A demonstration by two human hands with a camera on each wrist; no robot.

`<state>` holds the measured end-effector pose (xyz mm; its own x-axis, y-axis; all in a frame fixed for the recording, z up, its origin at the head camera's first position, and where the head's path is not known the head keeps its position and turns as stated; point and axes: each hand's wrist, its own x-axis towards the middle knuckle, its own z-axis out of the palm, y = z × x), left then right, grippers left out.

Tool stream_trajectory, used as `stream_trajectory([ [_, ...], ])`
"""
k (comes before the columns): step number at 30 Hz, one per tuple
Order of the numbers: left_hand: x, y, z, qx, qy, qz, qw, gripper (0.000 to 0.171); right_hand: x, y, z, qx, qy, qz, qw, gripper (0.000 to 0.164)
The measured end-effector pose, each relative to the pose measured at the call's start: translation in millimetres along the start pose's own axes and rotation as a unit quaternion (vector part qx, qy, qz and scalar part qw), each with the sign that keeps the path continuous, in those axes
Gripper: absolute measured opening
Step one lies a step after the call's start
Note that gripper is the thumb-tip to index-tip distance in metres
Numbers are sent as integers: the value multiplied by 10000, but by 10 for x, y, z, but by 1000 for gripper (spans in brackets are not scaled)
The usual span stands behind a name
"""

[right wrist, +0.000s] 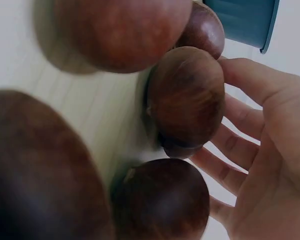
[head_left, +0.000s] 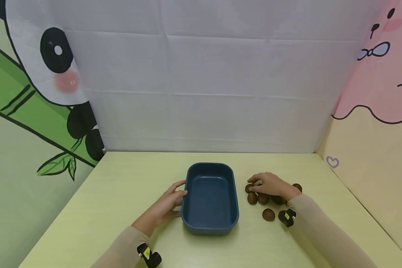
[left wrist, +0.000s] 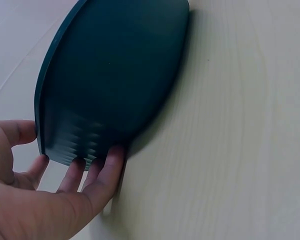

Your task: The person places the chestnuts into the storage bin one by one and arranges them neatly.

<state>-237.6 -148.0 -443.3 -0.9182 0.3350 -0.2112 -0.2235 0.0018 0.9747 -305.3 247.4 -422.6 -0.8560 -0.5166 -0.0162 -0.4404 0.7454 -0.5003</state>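
My left hand rests against the left side of a deep blue rectangular tub. In the left wrist view, its fingers touch the outer wall of the tub and the thumb meets the rim. My right hand is low over a group of brown chestnuts, to the right of the tub. Seen from the right wrist, the thumb lies beside one chestnut, while the other fingers reach behind the chestnuts with their tips partly hidden. Whether they press on any chestnut is unclear.
The tub stands upright on a pale wooden table; its inside shows only its blue floor. A single chestnut lies nearer than the group, another beyond the right wrist. A white cloth wall closes off the back.
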Motion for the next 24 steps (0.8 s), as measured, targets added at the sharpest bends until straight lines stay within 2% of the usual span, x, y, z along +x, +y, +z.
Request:
stream_trajectory([
  [12,5,9,0,-91,-28,-22,10000,64,78,-10,-23,251,-281,96,9992,32],
  [24,-16,25,4,-136,-40,-41,9999,64,144,-42,-6,124,-124,146,9997,32],
])
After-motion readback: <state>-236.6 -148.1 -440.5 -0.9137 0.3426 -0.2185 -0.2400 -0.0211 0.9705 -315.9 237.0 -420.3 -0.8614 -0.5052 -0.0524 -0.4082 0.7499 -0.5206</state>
